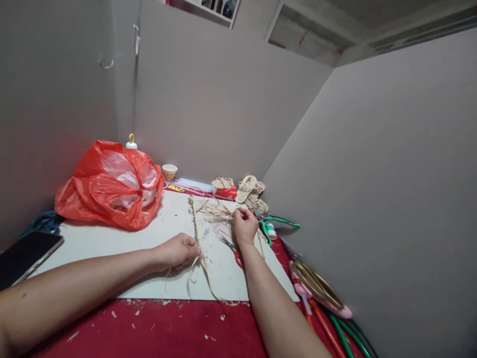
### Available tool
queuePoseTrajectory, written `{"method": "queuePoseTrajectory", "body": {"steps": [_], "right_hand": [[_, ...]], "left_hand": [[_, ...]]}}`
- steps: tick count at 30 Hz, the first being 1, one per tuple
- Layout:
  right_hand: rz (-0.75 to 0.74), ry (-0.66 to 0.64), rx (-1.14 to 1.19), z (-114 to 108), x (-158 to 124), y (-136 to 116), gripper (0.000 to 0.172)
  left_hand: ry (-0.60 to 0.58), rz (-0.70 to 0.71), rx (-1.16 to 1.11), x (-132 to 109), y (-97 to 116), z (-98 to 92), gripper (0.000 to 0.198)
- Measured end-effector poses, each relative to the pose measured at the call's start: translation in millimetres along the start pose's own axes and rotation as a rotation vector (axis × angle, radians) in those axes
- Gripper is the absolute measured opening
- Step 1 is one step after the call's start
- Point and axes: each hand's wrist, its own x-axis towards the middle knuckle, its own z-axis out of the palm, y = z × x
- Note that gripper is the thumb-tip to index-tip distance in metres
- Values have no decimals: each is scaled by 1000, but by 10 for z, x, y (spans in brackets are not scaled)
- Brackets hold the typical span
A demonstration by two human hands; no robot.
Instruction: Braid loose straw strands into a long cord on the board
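My left hand [181, 251] is closed, pinching a thin braided straw strip [196, 221] near its lower end. The strip runs up and away over the white board, and loose strands trail below my fingers. Farther right, my right hand [245, 226] has its fingers pinched together at a bundle of loose straw fibres [216, 209]. Which strands it grips is too small to tell apart. Beside the right wrist, partly hidden by it, lie red-handled scissors [237, 257].
The white board [149, 286] rests on red cloth [167, 328] strewn with scraps. A red plastic bag [108, 199], paper cup [169, 172] and phone [28, 256] stand or lie around it. Small woven straw sandals [246, 189], green-handled pliers [283, 220] and large gold-handled scissors [316, 283] are rightward.
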Motion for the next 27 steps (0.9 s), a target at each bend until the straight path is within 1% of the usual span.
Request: {"method": "queuePoseTrajectory", "body": {"steps": [4, 10, 15, 18, 21, 27], "right_hand": [[-101, -19, -56, 42, -2, 1, 15], [-184, -66, -94, 31, -30, -9, 17], [-180, -99, -119, -19, -71, -36, 17], [-154, -108, -142, -17, -56, 7, 17], [-134, -111, -156, 3, -33, 46, 16], [-149, -114, -149, -5, -59, -38, 13]], "left_hand": [[10, -8, 6, -13, 33, 15, 22], [14, -15, 10, -7, 32, 9, 23], [22, -26, 33, -11, -13, 41, 22], [29, -30, 44, 13, -7, 45, 20], [3, -53, 21, 41, 19, 38, 18], [10, -77, 37, 33, 47, 49, 19]]}}
